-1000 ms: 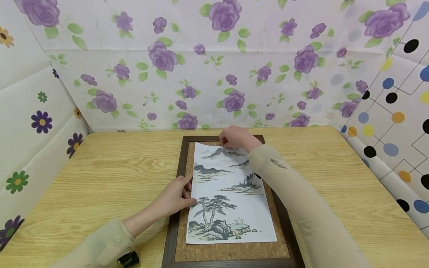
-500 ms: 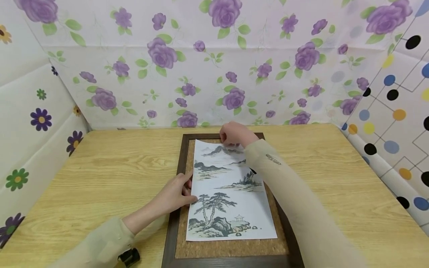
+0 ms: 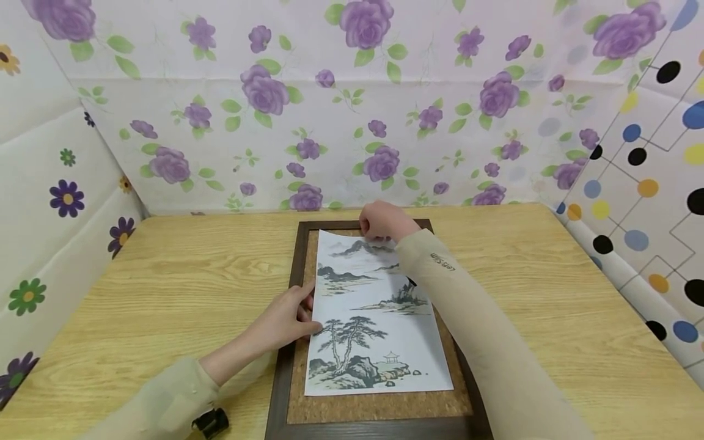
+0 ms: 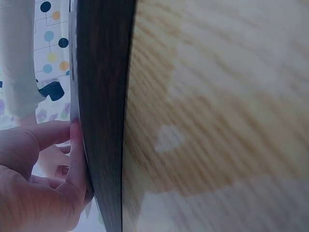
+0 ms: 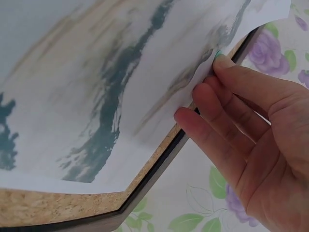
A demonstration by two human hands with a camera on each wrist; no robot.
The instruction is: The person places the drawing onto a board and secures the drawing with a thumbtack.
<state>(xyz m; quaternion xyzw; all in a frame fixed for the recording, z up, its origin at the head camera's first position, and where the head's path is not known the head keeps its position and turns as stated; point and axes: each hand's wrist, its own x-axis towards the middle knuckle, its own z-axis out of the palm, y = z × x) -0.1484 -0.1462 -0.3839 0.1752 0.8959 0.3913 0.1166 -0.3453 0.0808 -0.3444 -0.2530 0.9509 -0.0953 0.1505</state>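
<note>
A white sheet with a printed ink landscape [image 3: 379,342] lies on a cork board [image 3: 379,410] in a dark brown frame [image 3: 282,391]. My left hand [image 3: 286,318] rests at the sheet's left edge, thumb and index finger spread and touching it. In the left wrist view the left hand [image 4: 48,169] is beside the frame's side. At the sheet's top edge my right hand [image 3: 387,221] bends its fingers down. The right wrist view shows the right hand [image 5: 260,125] pinching a small green pushpin [image 5: 218,54] against the paper; most of the pin is hidden by the fingertips.
The frame lies on a light wooden table [image 3: 209,275]. Behind it hangs a cloth with purple roses [image 3: 382,162]. Side cloths carry flowers [image 3: 67,197] at left and coloured dots [image 3: 636,239] at right. The right sleeve [image 3: 473,318] covers part of the frame's right side.
The right wrist and sleeve have shifted slightly left, while the fingers stay at the sheet's top edge. The left hand and the sheet keep their places.
</note>
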